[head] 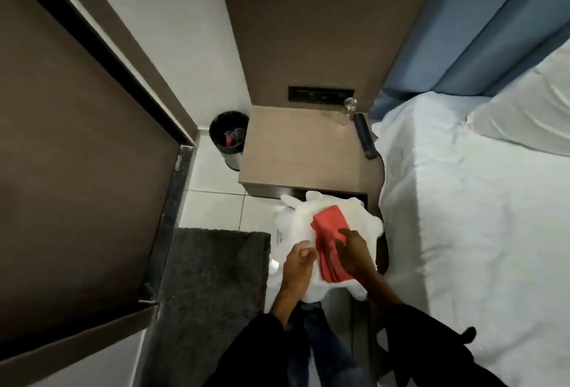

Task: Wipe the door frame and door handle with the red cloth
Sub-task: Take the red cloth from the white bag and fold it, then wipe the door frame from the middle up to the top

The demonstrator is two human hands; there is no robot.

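A folded red cloth (328, 232) lies on top of a white plastic bag (296, 226) held low in front of me. My right hand (354, 252) rests on the cloth, fingers curled over its near part. My left hand (298, 263) grips the bag's left side from above. The brown door (77, 155) with its dark frame (101, 47) fills the left of the view. No door handle shows.
A wooden bedside table (302, 152) stands just beyond the bag, with a clear bottle (348, 110) and a dark remote (365, 137) on it. A black bin (229, 137) sits left of it. A white bed (478, 201) is at right, a grey mat (212, 288) at lower left.
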